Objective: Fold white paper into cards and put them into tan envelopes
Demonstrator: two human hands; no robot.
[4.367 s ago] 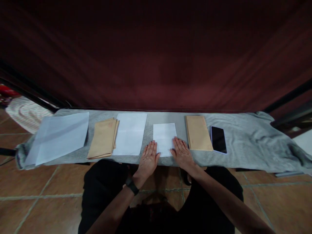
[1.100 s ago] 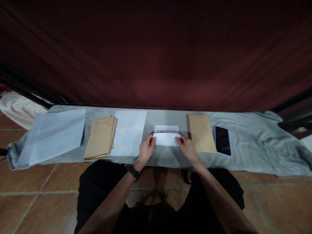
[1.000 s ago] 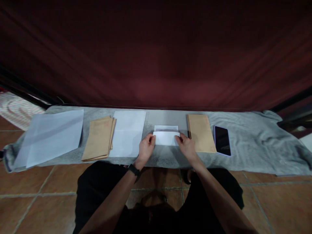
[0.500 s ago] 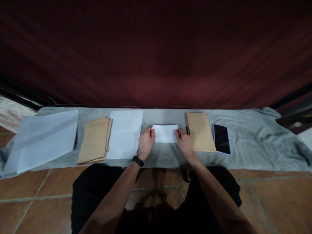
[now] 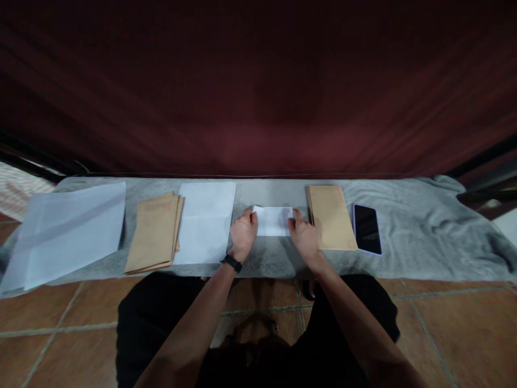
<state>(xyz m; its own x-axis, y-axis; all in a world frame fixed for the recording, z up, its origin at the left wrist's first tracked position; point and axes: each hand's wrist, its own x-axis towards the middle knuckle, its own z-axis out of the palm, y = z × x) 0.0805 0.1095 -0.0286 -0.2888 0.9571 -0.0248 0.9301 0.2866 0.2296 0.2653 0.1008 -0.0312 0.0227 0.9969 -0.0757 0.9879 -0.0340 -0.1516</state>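
Observation:
A small folded sheet of white paper (image 5: pixel 273 222) lies between my hands over the grey cloth. My left hand (image 5: pixel 243 231), with a dark band on its wrist, is closed on the paper's left edge, thumb on top. At the right edge, my right hand (image 5: pixel 304 234) grips the paper between thumb and curled fingers. Just left of my left hand lies a larger stack of white paper (image 5: pixel 205 223) with a faint crease across it. Brown envelopes (image 5: pixel 333 218) are stacked close to the right of my right hand.
More brown envelopes (image 5: pixel 153 231) overlap the white stack's left side. Large white sheets (image 5: pixel 76 231) spread at the far left. A phone (image 5: pixel 367 229) lies right of the right-hand envelopes. Grey cloth (image 5: pixel 428 231) covers the narrow surface; a dark red curtain (image 5: pixel 258 108) hangs behind.
The fingers of my right hand have shifted slightly at the paper's right edge, the index finger reaching further up. The paper stays in nearly the same place.

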